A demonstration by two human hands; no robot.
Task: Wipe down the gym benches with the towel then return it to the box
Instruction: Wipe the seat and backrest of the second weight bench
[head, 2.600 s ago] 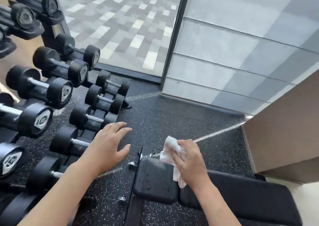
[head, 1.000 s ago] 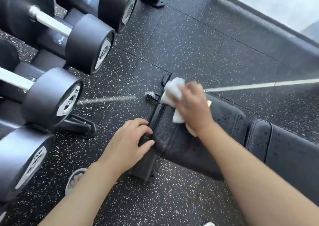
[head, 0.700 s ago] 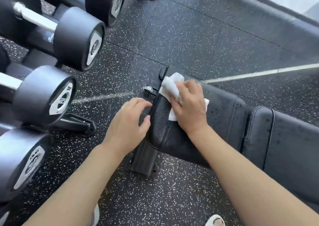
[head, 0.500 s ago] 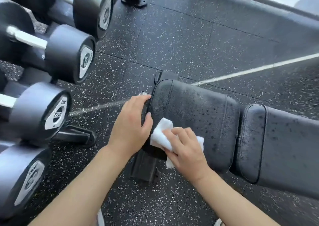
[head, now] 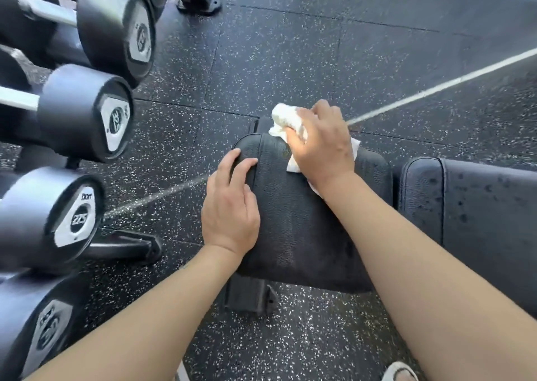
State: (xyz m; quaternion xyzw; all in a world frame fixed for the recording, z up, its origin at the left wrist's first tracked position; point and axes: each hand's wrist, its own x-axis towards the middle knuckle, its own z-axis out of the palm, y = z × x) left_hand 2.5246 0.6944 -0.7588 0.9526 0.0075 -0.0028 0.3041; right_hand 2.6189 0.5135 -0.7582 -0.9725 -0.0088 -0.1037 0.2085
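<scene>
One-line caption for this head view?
Right hand presses a white towel on the bench pad; left hand steadies its edge beside dumbbells.

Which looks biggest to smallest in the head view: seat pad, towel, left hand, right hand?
1. seat pad, clearly largest.
2. left hand and right hand: look alike, not ranked.
3. towel, smallest showing; partly hidden under the right hand.

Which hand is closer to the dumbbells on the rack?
Left. The left hand rests on the bench pad's end nearest the dumbbells; the right hand holds the towel farther away.
</scene>
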